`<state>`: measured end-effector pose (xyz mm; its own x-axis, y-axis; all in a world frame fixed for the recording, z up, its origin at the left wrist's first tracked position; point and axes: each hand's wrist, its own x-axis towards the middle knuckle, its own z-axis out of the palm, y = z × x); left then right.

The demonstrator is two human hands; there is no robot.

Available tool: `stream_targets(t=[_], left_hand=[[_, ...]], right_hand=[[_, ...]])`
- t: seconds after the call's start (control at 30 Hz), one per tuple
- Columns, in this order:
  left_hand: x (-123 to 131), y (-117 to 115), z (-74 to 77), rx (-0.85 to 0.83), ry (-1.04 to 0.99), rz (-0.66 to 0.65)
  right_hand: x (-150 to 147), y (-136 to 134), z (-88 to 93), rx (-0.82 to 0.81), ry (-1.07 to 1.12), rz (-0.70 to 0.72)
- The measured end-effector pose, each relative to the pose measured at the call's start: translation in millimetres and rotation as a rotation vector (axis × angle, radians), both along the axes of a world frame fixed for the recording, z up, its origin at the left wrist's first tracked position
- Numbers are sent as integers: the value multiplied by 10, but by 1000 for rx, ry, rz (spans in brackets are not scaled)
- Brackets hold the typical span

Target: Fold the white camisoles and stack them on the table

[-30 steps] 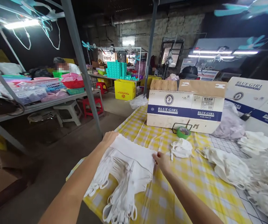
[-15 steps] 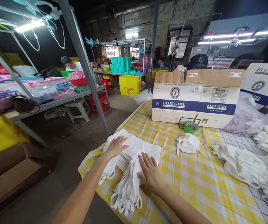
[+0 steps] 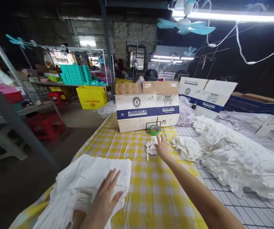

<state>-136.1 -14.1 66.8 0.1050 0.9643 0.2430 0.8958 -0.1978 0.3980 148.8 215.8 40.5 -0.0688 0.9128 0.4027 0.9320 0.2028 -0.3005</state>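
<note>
A stack of white cloth pieces with thin straps [image 3: 86,171] lies on the near left of the yellow checked tablecloth [image 3: 151,197]. Over its right side is my left hand [image 3: 105,197], open, fingers stretched out and a little blurred. My right hand [image 3: 162,149] reaches forward to a small crumpled white cloth piece with a strap [image 3: 152,147]. Its fingers are apart at the right edge of that piece, which lies on the table; whether they touch it I cannot tell. Just behind sits a roll of green tape [image 3: 155,129] by a black wire frame [image 3: 147,127].
A Blue Girl carton [image 3: 148,111] stands at the back of the table. On the right, a large heap of white cloth pieces [image 3: 242,156] covers a white grid-patterned cloth [image 3: 225,187]. A grey metal post [image 3: 22,127] and red stools [image 3: 45,122] are on the left.
My right hand has left the stack and moved right and forward to the small white piece. My left hand stays over the stack, now nearer its right side. The view has turned right.
</note>
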Motion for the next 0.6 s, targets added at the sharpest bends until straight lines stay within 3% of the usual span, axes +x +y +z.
stream_targets(t=[0.1, 0.23, 0.37, 0.5, 0.6], left_hand=[[431, -23, -53, -36, -204, -128], [833, 74, -258, -177, -446, -270], [981, 206, -407, -252, -575, -186], [1079, 298, -308, -224, -626, -52], [1218, 303, -227, -188, -612, -81]], right_hand=[[69, 301, 113, 0, 12, 42], [112, 503, 224, -55, 23, 103], [190, 485, 343, -72, 30, 156], [246, 406, 472, -67, 12, 268], [264, 386, 472, -130, -8, 321]])
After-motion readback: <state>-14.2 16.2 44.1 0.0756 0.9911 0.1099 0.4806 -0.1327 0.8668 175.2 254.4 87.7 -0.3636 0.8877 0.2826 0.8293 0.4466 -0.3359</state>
